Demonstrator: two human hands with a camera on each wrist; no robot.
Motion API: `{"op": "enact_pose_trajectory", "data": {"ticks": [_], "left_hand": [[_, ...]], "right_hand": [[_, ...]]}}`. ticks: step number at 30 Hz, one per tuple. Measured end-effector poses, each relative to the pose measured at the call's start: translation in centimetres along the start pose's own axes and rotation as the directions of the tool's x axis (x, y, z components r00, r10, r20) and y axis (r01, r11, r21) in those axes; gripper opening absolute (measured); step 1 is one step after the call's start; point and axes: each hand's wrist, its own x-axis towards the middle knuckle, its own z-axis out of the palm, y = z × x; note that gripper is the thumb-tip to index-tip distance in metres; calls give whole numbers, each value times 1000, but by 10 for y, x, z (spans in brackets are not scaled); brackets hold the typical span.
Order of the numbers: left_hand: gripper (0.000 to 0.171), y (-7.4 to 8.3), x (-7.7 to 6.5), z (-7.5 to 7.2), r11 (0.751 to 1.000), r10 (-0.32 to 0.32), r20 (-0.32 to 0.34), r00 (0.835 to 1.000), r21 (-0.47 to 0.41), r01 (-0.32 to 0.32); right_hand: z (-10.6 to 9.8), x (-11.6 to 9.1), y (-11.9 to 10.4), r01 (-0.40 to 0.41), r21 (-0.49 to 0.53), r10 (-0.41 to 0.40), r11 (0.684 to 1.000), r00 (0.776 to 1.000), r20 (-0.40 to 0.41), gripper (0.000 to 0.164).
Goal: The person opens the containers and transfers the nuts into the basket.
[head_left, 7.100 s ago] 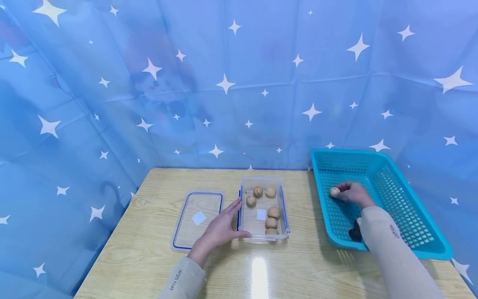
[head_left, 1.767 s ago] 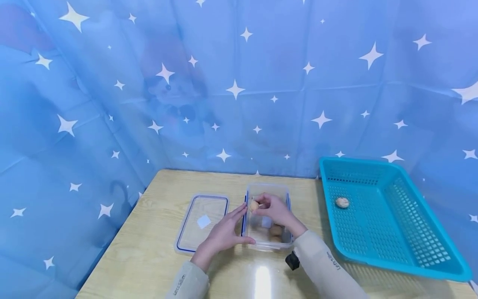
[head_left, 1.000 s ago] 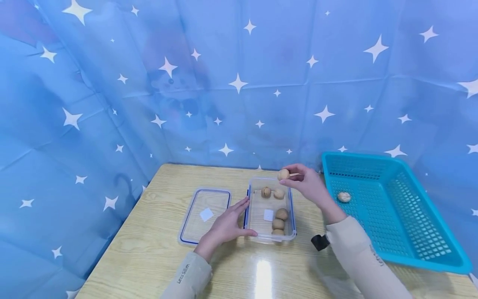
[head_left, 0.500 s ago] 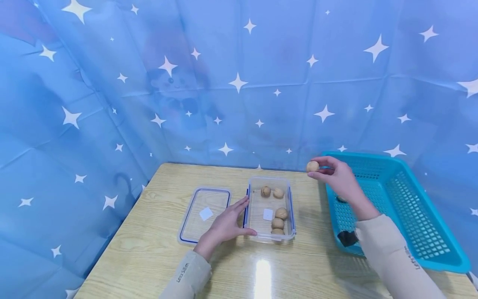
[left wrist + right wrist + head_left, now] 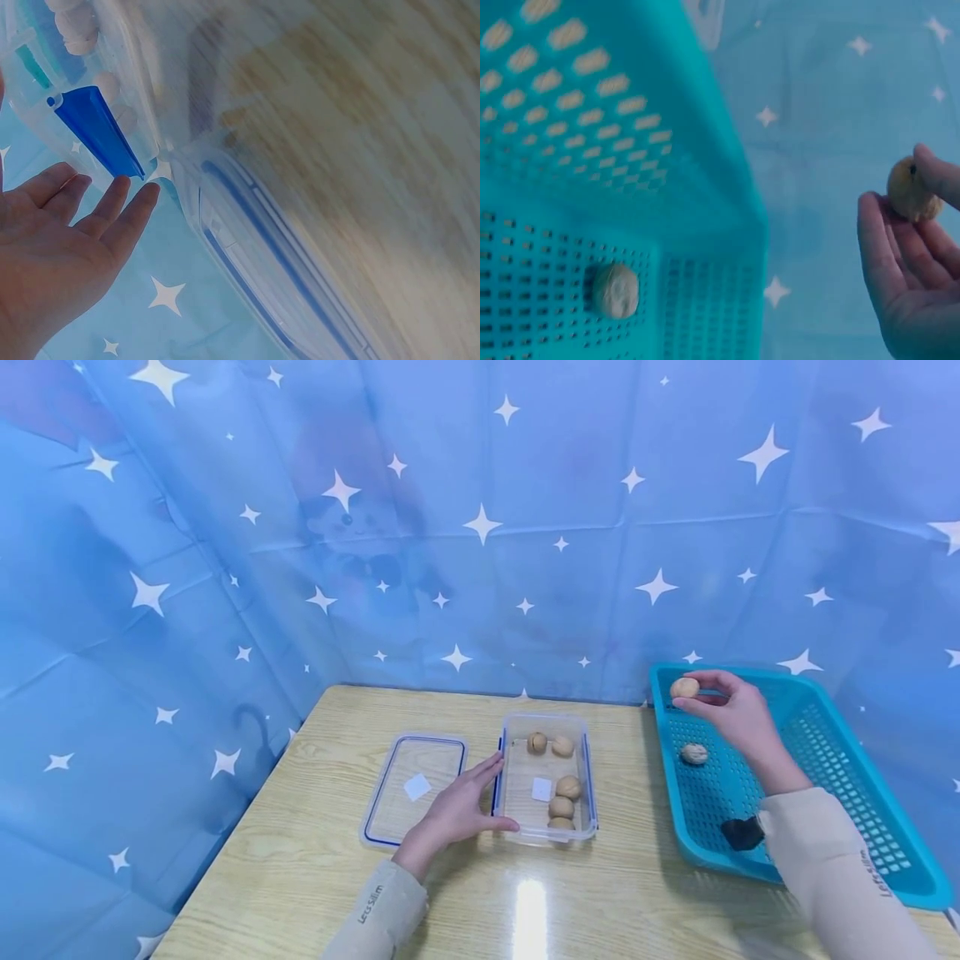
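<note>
In the head view my right hand [image 5: 738, 714] pinches a walnut [image 5: 685, 688] between thumb and fingers, above the far left part of the teal basket [image 5: 675, 810]. Below it a second walnut [image 5: 693, 753] lies on the basket floor, seen also in the right wrist view as a pale walnut [image 5: 616, 291]. My left hand [image 5: 457, 810] rests against the left side and near corner of a clear plastic box [image 5: 517, 841], fingers spread and fairly straight. Several walnuts [image 5: 561, 807] lie in that box, two at the far end and the others along its right side, with a white square label.
A clear lid [image 5: 390, 839] with a blue seal lies flat on the wooden table [image 5: 300, 860], left of the box. A blue curtain [image 5: 420, 527] with white stars hangs behind. A black wrist device [image 5: 742, 833] sits under my right sleeve, over the basket.
My right hand has lifted a walnut out of the clear box's far left area and carried it right, to over the basket. My left hand stays at the box.
</note>
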Motion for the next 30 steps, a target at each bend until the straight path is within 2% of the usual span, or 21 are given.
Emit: {"op": "enact_pose_trajectory", "data": {"ticks": [8,17,23,30], "left_hand": [[105,2,-1,0,1000,-7,0,1000,11,7],[105,2,-2,-1,1000,2,-5,1000,14,-2],[104,2,-2,0,1000,-3,-10,1000,6,3],[104,2,-1,-1,1000,2,-12,1000,7,-2]], "right_hand": [[-15,3,34,-62,-14,61,998,998,-5,71],[-24,6,64,-89,-43,89,995,996,-4,76],[-23,8,82,-116,-64,120,991,991,56,75],[-22,11,110,-169,-96,181,981,973,140,76]]}}
